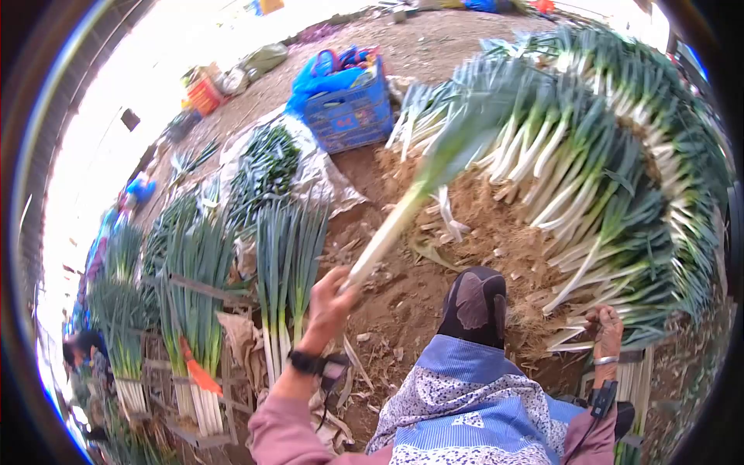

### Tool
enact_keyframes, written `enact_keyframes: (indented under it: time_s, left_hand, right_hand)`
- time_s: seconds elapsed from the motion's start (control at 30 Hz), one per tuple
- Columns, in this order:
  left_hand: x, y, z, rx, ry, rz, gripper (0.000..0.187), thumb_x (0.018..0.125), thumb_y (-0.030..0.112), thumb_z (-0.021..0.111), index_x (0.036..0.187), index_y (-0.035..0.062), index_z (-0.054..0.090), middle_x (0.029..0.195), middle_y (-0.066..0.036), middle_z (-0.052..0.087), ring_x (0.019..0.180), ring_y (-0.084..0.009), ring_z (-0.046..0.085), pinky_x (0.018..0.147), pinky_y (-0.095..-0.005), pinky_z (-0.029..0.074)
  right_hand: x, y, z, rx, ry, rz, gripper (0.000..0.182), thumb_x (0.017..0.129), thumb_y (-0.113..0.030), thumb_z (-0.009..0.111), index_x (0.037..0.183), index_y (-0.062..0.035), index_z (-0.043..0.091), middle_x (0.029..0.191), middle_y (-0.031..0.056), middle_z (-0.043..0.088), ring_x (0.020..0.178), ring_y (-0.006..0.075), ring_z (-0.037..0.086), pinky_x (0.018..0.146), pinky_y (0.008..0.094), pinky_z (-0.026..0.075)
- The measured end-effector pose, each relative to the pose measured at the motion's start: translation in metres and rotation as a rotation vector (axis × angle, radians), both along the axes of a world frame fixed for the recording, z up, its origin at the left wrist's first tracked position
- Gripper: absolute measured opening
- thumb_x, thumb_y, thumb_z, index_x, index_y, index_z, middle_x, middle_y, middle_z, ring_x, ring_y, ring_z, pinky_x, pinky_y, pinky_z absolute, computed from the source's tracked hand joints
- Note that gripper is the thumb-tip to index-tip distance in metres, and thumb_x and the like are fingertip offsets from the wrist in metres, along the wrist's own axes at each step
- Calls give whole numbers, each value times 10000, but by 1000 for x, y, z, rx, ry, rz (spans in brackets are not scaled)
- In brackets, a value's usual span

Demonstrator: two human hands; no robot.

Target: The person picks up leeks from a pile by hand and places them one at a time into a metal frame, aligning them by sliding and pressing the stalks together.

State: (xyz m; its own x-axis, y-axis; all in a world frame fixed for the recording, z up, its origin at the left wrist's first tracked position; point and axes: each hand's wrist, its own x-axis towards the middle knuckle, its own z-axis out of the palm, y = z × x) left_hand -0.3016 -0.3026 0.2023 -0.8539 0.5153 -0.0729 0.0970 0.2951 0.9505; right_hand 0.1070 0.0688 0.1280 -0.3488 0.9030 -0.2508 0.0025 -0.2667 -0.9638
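My left hand [327, 308] is closed around the white root end of a leek [385, 236]. The leek slants up and to the right, and its green leaves are smeared by motion. My right hand [607, 332] has its fingers curled together at the lower edge of a big pile of leeks [535, 167]; whether anything is in them is too small to tell. In that pile the white stems and brown roots face me, with the green leaves pointing away. Loose roots and trimmings [496, 252] cover the ground before the pile.
To the left, upright leeks [198, 263] stand in wooden frames [205, 291], one bundle with an orange tie [203, 376]. Greens lie on a white sheet [329, 182]. A blue crate [349, 116] holds bags. My knee [474, 306] and patterned apron [457, 395] are between my arms.
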Motion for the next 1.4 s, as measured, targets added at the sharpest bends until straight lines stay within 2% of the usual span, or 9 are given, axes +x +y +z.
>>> enact_keyframes:
  time_s: [0.1,0.13,0.23,0.5,0.7,0.87,1.03,1.2,1.4]
  left_hand:
    - [-19,-96,-63,-117,358,201,276,813,89,643,1063,-23,617,785,-18,620,683,-98,560,568,-243,445]
    - [-17,-123,-56,-103,42,273,274,802,58,631,1058,-40,610,873,-45,630,730,-119,565,612,-272,463]
    - [-16,-187,-74,-28,169,408,270,809,55,601,1050,-68,608,904,-81,651,817,-168,602,706,-295,487]
    - [-31,-298,-134,-970,77,678,218,827,70,582,993,-67,612,891,-95,644,801,-187,581,732,-314,462]
    - [-101,-135,-119,-102,178,446,321,833,74,606,1110,-86,578,986,-126,646,873,-204,599,802,-315,468]
    - [10,140,34,245,44,-58,314,879,154,596,1142,-17,596,1057,-89,625,975,-163,571,850,-284,440]
    - [97,302,47,411,-131,-533,265,869,128,598,1096,-8,612,940,-24,604,816,-93,521,745,-245,423]
    - [107,408,-10,40,-195,-625,235,848,152,602,1032,7,604,874,-7,570,740,-85,477,651,-238,415]
    - [72,492,-131,-496,388,-824,362,816,223,608,1136,57,569,1067,-182,586,954,-333,582,858,-423,465]
  right_hand:
    - [3,-17,0,11,-62,-56,156,913,-192,575,975,-56,621,744,86,654,577,146,617,517,270,517]
    - [6,-20,-4,-6,-54,-52,158,907,-189,577,966,-50,624,744,90,655,574,152,621,516,272,518]
    - [2,-27,-9,-60,-46,-22,180,898,-205,594,948,-34,619,738,101,656,578,161,629,515,278,518]
    - [-5,-28,-41,33,-156,103,134,920,-142,550,953,-16,586,728,94,655,557,142,625,509,257,514]
    - [-4,-17,-28,64,-336,141,144,913,-134,541,939,2,581,735,91,642,629,148,638,553,275,534]
    - [-11,16,-14,178,-364,162,151,907,-144,554,912,5,584,716,77,640,634,136,633,540,269,535]
    - [-7,64,-13,238,-422,188,221,905,-201,528,935,8,594,697,73,650,572,133,622,555,267,518]
    - [-1,105,-39,196,-584,121,189,907,-188,549,907,-4,593,702,60,640,601,127,629,559,269,519]
    - [-10,122,-172,114,-560,-40,148,846,-173,637,897,-41,596,747,59,644,670,155,644,617,303,529]
